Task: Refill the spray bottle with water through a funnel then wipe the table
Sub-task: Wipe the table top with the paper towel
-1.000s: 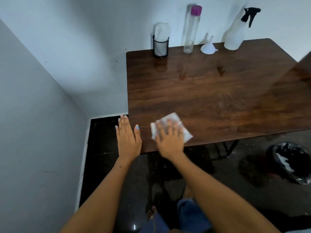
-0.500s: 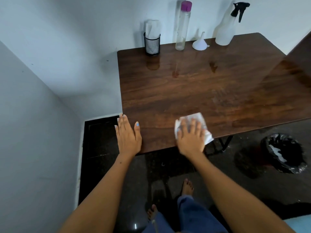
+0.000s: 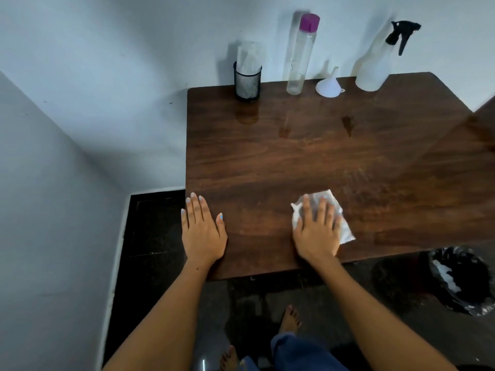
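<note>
The left hand (image 3: 202, 234) lies flat with straight fingers on the table (image 3: 334, 162) at its near left corner. The right hand (image 3: 317, 231) presses a crumpled white tissue (image 3: 345, 231) flat near the front edge. At the far edge, the spray bottle (image 3: 375, 60) stands upright, nozzle pointing right, beside the funnel (image 3: 329, 85).

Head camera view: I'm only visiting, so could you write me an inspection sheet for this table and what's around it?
Surface: dark glossy wooden table, faint streaks.
Job's things: white spray bottle with black trigger, small white funnel, tall clear bottle with purple cap, white wipe.
Clutter: black mesh cup of tissues.
Hands: left hand flat on table; right hand pressing wipe.
Cables: nothing seen.
Surroundings: white walls, dark floor, black-lined bin.
</note>
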